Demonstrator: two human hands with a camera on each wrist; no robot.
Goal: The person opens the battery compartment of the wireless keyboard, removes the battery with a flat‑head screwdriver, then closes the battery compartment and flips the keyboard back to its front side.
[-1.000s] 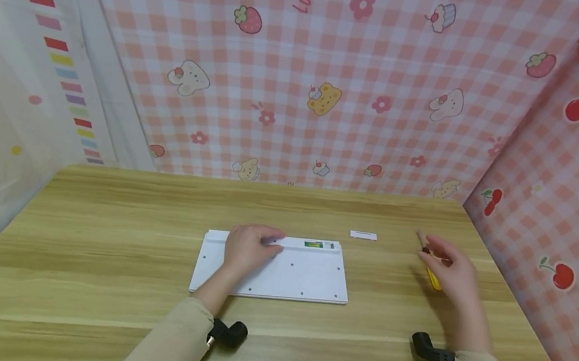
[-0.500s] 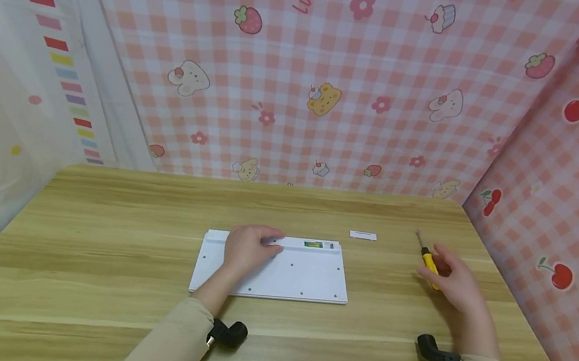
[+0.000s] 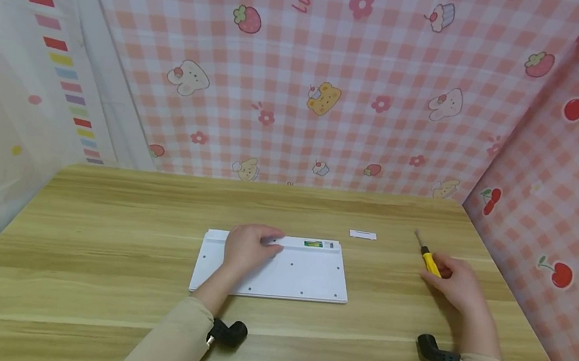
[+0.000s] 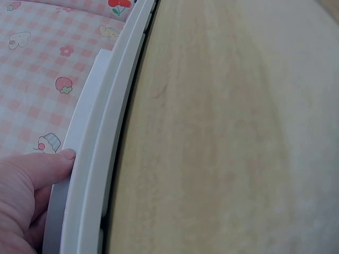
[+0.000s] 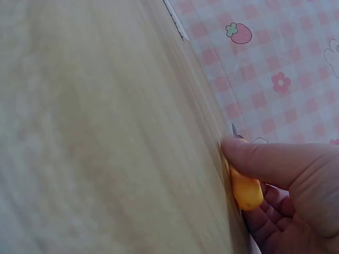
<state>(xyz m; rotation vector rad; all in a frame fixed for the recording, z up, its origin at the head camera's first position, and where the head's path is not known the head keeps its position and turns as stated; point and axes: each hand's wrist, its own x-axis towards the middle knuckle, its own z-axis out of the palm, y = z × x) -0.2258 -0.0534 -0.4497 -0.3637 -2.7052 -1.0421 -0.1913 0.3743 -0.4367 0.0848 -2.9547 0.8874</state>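
Drawn back along the yellow screwdriver (image 3: 428,259) since a second ago, the right hand (image 3: 458,285) pinches its handle in a narrow grip, right of the white keyboard (image 3: 318,277), whose ridge the left hand (image 3: 247,250) pinches. Probably light, stiff and smooth, the screwdriver seems best held mid-handle.

We count two hands, one left hand (image 3: 248,251) and one right hand (image 3: 456,280), with two sleeves (image 3: 169,340) and two black wrist mounts (image 3: 231,333). On the one tabletop (image 3: 97,241) we have one white keyboard (image 3: 310,279), one yellow screwdriver (image 3: 429,262) toward the right edge, and one small white strip (image 3: 363,235) nearer the far edge. We make out at least six dark dots (image 3: 292,264) and at least one green battery (image 3: 313,244). We tally two gingham walls (image 3: 406,68), one past the far edge, one past the right, and one yellow bear print (image 3: 324,98).
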